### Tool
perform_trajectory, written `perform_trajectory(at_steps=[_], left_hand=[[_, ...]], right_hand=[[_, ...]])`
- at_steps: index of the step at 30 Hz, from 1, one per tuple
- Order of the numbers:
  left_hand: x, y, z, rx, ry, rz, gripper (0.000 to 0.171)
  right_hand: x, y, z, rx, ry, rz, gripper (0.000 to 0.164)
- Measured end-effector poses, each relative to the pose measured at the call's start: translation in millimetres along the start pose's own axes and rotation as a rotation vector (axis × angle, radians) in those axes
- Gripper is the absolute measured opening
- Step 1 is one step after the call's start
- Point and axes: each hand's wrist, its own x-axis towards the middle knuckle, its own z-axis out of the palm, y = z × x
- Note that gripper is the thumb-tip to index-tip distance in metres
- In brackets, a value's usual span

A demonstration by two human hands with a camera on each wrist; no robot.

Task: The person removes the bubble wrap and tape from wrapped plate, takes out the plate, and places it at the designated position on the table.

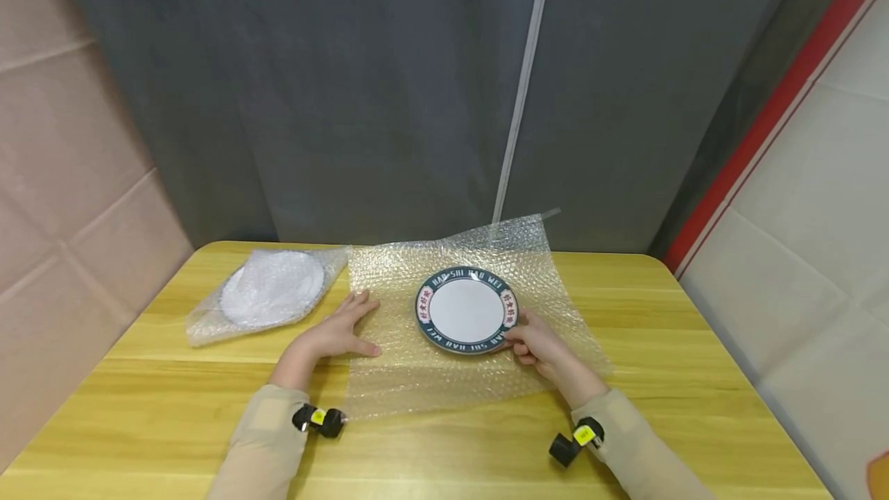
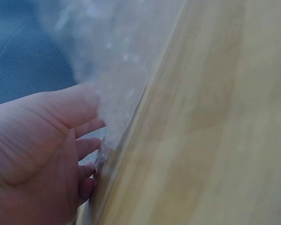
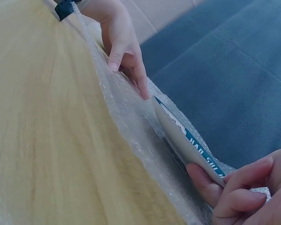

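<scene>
A round plate (image 1: 467, 311) with a white centre and a dark teal lettered rim sits on a sheet of bubble wrap (image 1: 396, 384). At the plate's lower right, my right hand (image 1: 545, 347) pinches the rim between thumb and fingers. The right wrist view shows the plate (image 3: 185, 140) edge-on, its near edge in those fingers. My left hand (image 1: 336, 332) lies with spread fingers on the left margin of the wrap. In the left wrist view, the wrap (image 2: 126, 70) partly covers the fingertips of that hand (image 2: 42, 140).
To the left on the wooden table (image 1: 451, 461) lies another round, white-looking item (image 1: 274, 288) enclosed in bubble wrap. A dark grey curtain (image 1: 347, 99) hangs behind the table. Light panels stand at both sides. The wrap's far edge rises against the curtain.
</scene>
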Motion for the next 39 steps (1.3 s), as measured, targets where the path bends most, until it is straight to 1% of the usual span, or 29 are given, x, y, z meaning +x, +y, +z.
perform_trajectory(at_steps=[8,12,14,19,28,32,36,39], left_hand=[[-0.4,0.7,-0.3,0.000,0.000,0.006,0.093],[-0.5,-0.5,0.3,-0.002,0.000,0.014,0.093],[-0.4,-0.4,0.5,-0.003,0.000,0.015,0.094],[-0.6,-1.2,0.3,-0.004,-0.003,0.015,0.094],[-0.3,-3.0,0.5,-0.002,-0.004,0.009,0.094],[0.0,-3.4,0.7,0.004,-0.002,0.010,0.094],[0.1,-3.3,0.8,0.010,-0.002,0.010,0.095],[0.0,-3.1,0.7,0.009,0.001,0.010,0.095]], right_hand=[[0,-4,-5,0.031,0.009,-0.012,0.060],[1,-6,-8,0.041,0.023,-0.035,0.056],[2,-7,-10,0.045,0.031,-0.046,0.051],[3,-11,-14,0.042,0.053,-0.048,0.047],[2,-17,-25,0.052,0.051,-0.059,0.049],[1,-19,-30,0.045,0.057,-0.066,0.045],[1,-21,-36,0.063,0.070,-0.065,0.040],[2,-23,-41,0.071,0.088,-0.057,0.039]])
